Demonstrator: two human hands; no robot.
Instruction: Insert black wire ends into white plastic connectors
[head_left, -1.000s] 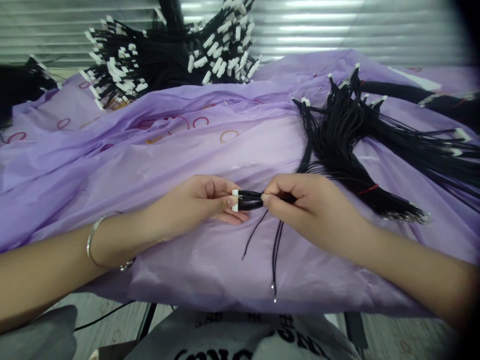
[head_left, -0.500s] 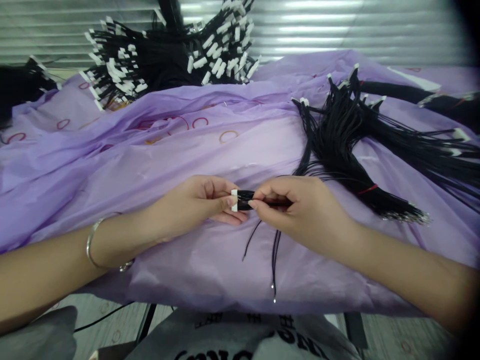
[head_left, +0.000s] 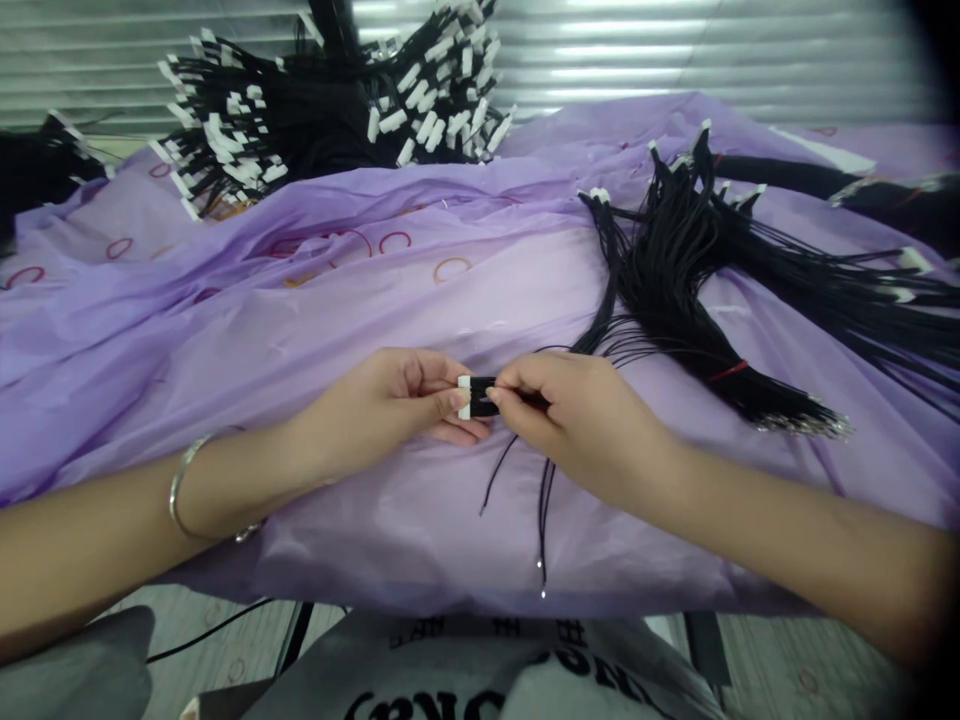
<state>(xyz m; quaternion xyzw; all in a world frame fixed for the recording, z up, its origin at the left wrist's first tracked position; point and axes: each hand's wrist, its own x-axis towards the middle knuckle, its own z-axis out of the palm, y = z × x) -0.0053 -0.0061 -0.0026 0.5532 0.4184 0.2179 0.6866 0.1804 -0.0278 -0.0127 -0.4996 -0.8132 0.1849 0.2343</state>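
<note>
Near the middle of the table, my left hand [head_left: 405,400] pinches a small white connector [head_left: 464,397] between thumb and fingers. Black wires [head_left: 482,397] run out of its right side. Close beside it, my right hand [head_left: 574,405] grips one or more of these wires with thumb and forefinger; exactly which is hidden by the fingers. A few loose wires [head_left: 546,520] hang below my right hand, with small shiny metal ends on two of them. Other thin wires pass behind that hand toward a large bundle of black wires [head_left: 675,260] at the right.
Purple sheeting [head_left: 337,520] covers the table, with rubber bands [head_left: 452,268] on it or beneath it. A red band [head_left: 729,370] ties the right bundle. At the back left stands a big heap of black wires with white connectors [head_left: 427,115]. Blinds [head_left: 637,60] hang behind.
My right hand has slid slightly left along the wires, closer to the white connector. My left hand keeps its pinch. The whole view has shifted a little.
</note>
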